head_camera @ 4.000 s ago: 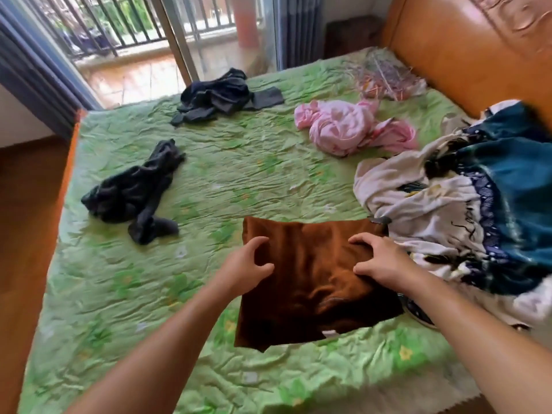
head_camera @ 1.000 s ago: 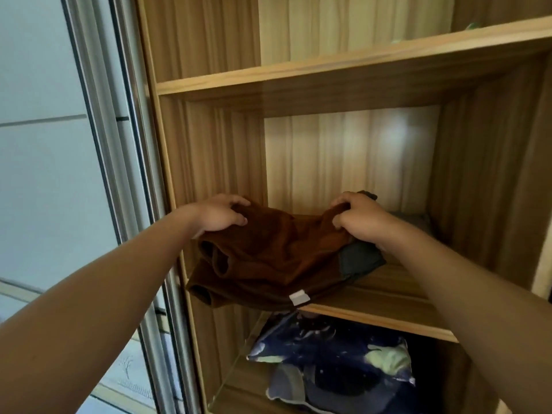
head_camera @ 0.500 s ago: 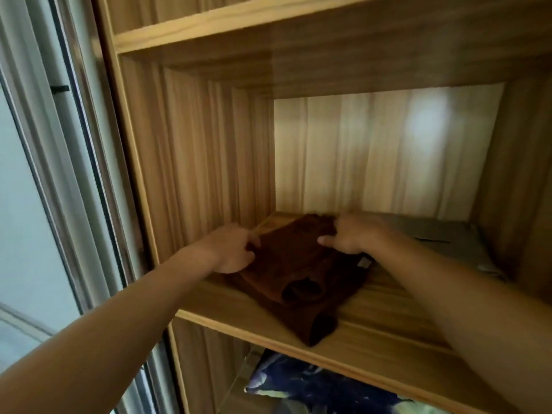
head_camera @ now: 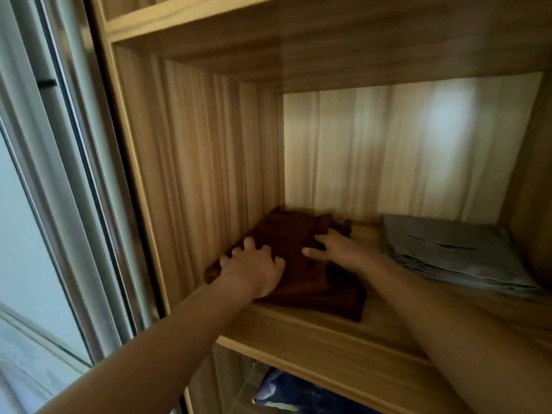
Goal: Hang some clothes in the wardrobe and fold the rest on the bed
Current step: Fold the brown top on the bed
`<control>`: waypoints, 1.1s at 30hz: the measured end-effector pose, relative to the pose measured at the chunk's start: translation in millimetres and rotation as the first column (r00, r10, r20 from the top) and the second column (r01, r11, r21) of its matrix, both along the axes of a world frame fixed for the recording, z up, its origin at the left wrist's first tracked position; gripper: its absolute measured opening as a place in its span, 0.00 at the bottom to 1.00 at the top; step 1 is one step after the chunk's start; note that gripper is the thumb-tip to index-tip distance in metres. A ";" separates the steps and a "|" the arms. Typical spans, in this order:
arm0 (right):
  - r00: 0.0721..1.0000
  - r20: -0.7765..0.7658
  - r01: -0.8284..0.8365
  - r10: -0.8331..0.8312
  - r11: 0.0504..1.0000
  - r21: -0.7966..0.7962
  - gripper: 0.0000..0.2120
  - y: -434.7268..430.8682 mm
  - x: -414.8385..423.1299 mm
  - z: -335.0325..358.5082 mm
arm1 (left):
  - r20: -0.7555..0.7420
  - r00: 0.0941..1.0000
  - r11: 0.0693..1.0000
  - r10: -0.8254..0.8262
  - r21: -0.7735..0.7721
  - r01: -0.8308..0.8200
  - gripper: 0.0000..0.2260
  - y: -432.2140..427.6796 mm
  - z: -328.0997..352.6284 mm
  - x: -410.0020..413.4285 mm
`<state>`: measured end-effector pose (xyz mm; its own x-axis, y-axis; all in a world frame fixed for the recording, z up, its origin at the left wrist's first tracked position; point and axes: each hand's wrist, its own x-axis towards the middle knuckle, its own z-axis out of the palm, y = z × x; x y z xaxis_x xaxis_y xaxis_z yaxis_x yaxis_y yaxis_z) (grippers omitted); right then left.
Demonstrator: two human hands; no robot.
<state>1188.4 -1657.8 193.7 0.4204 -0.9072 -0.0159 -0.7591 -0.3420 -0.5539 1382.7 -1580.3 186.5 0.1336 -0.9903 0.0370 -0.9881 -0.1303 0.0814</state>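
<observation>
Risk first. The brown garment point(head_camera: 288, 231) is lying at the left end of the wardrobe shelf point(head_camera: 328, 333), up against the side wall point(head_camera: 209, 174), with its near corner reaching toward the front edge. If I am dragging my palms back while lifting off, the plush cloth is likely coming with them, opening the fold or slipping over the lip. Pushing deeper would probably be rumpling the far edge, which is bunching near the back panel.

My left grip point(head_camera: 254, 268) is resting on the near-left part, fingers spread and arched, tips pressing down; I am seeing nothing pinched. My right grip point(head_camera: 337, 252) is lying flat, fingers straight.

The garment is looking dark brown, velvety and roughly rectangular, with uneven layers. A folded grey cloth point(head_camera: 454, 252) is lying apart to the right.
</observation>
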 end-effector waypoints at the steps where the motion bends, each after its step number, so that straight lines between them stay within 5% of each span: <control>1: 1.000 0.015 -0.010 0.010 1.000 0.001 0.36 -7.8 0.6 1.7 | -0.030 1.000 0.999 0.003 -0.032 -0.004 0.27 -6.7 -1.8 -2.1; 6: 0.973 -0.214 0.069 -0.083 0.995 -0.070 0.36 -19.3 -10.4 18.9 | -0.135 0.988 0.989 -0.073 -0.135 0.055 0.27 -24.9 -10.4 -3.6; 10: 0.996 -0.081 -0.037 0.034 0.999 -0.038 0.47 32.0 -14.0 47.5 | -0.154 0.940 0.952 -0.305 -0.063 0.299 0.29 -11.6 -4.3 26.8; 12: 0.960 -0.262 -0.111 0.104 0.994 -0.013 0.55 61.0 -6.7 42.2 | -0.125 0.933 0.934 -0.338 0.074 0.349 0.34 -3.9 0.2 39.1; 15: 0.860 -0.507 -0.134 0.050 0.982 -0.131 0.45 84.6 2.3 7.6 | -0.029 0.925 0.918 -0.380 0.114 0.381 0.38 2.0 -3.3 44.0; 19: 0.871 -0.487 -0.068 -0.063 0.967 -0.246 0.34 79.3 2.5 -11.1 | -0.035 0.920 0.919 -0.391 0.044 0.392 0.33 -9.9 -12.7 39.2; 33: 0.949 -0.289 0.066 -0.127 0.975 -0.213 0.37 72.3 -13.5 -22.8 | -0.089 0.917 0.919 -0.388 0.029 0.392 0.34 -19.9 -4.5 32.5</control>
